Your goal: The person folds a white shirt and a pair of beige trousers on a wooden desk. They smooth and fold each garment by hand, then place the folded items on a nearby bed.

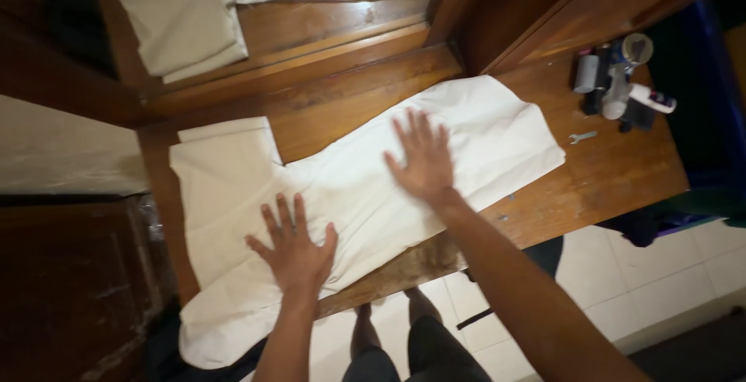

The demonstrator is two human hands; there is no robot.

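**Hands flat on a pale cloth across a wooden table**

Cloth first: a large cream-white sheet of soft fabric (342, 188) lies spread over the reddish-brown polished wooden table (606, 172), its near left end spilling over the table's near edge and hanging toward the white tiled floor (668, 273). Nearest to me, the person's left hand (294, 248) lies palm down on it, fingers spread, gripping nothing. A little farther and to the right, the right hand (422, 160) presses flat in the same way, fingers fanned, also holding nothing.

The fabric looks light, limp and creased; I'd judge it will slide easily on the polished wood and sag wherever it is unsupported. It seems in no way fragile. The sensible places to take it would be the corners or the straight far-right edge, pinched between fingers, since the middle would only bunch up.

On the far right of the table stands a small cluster of toiletries (618, 83): a grey cylindrical can, a white bottle lying on its side, some dark containers. Their labels are too small to make out. A small metal spanner (581, 137) lies just near of them.

Farthest away, a mirror (311, 1) repeats the cloth and fingertips.
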